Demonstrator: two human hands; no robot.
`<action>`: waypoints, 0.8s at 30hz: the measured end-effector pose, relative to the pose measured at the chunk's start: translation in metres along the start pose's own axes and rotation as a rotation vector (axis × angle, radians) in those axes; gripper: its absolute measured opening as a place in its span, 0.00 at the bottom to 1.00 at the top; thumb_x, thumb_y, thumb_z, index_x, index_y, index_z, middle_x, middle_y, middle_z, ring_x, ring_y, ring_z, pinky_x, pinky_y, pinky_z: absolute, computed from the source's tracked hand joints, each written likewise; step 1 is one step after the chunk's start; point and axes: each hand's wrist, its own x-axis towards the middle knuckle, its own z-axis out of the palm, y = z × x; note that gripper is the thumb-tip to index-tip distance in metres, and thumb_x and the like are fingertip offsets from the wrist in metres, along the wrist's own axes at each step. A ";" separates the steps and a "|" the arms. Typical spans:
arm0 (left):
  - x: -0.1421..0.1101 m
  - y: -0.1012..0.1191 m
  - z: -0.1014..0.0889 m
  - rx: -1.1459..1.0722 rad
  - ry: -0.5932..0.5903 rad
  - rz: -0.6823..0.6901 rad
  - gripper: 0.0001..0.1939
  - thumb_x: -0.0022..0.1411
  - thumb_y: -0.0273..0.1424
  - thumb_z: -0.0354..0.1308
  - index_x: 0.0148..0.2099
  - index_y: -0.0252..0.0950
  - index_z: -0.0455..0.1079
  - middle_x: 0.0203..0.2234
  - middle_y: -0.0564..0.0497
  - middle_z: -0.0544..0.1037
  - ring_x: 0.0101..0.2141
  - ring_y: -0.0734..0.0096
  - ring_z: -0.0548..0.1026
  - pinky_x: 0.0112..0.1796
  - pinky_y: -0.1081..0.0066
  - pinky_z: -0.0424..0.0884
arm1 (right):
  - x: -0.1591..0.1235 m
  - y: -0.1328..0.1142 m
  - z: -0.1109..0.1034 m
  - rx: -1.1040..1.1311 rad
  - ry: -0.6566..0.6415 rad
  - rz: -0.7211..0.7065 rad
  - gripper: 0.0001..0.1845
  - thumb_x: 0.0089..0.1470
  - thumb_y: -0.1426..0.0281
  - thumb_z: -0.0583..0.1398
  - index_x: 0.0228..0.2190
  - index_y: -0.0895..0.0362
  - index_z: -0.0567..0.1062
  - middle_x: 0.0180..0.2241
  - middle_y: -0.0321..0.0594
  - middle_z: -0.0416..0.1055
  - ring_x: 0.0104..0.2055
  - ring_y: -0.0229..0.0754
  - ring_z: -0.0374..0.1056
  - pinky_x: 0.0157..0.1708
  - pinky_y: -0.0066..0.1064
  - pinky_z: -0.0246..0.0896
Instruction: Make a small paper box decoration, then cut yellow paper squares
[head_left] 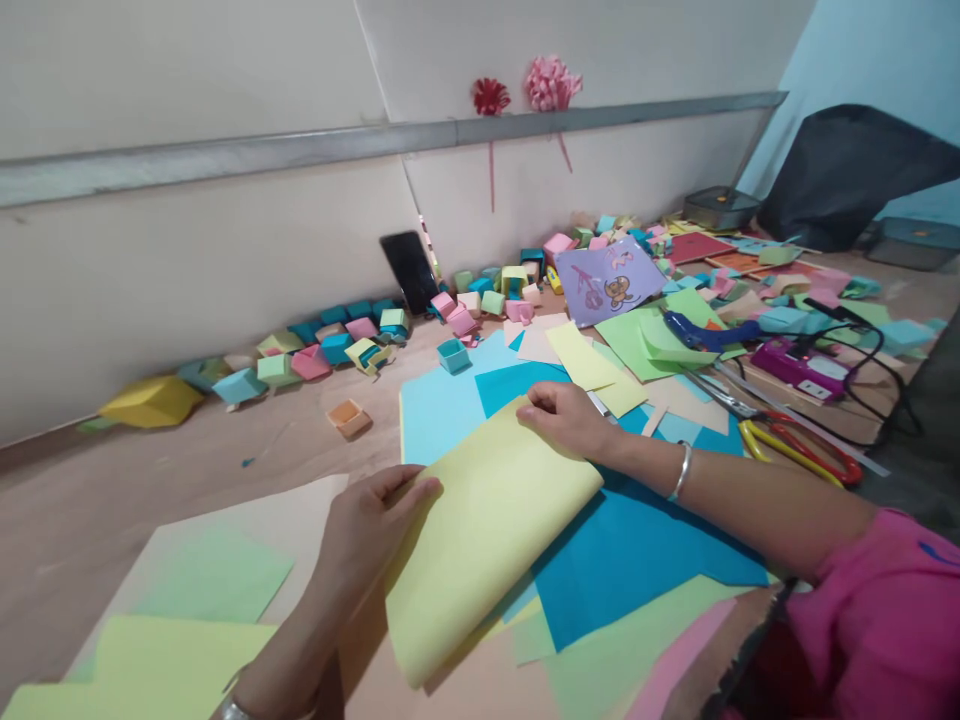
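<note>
Between my hands is a sheet of yellow paper [487,520], bent over on itself with a rounded fold along its lower right side. My left hand [375,530] pinches its left edge, thumb on top. At the far top corner my right hand [566,415] grips the paper between thumb and curled fingers. Beneath it lie a dark blue sheet [645,550] and a light blue sheet [439,400]. Left of my left hand are pale green paper [217,570] and another yellow sheet [165,670].
Several small folded paper boxes [337,348] line the wall, near a propped phone [409,270]. On the right are scissors [795,445], a blue glue gun [709,332], a purple power strip [802,368] with a black cord, and a purple card [611,280].
</note>
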 end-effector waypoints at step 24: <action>0.000 -0.003 -0.001 0.063 0.043 0.095 0.19 0.57 0.48 0.56 0.30 0.38 0.76 0.21 0.53 0.75 0.26 0.67 0.70 0.26 0.73 0.61 | -0.002 -0.002 -0.003 0.085 -0.036 -0.034 0.11 0.52 0.63 0.55 0.21 0.55 0.64 0.22 0.32 0.62 0.27 0.36 0.58 0.28 0.28 0.51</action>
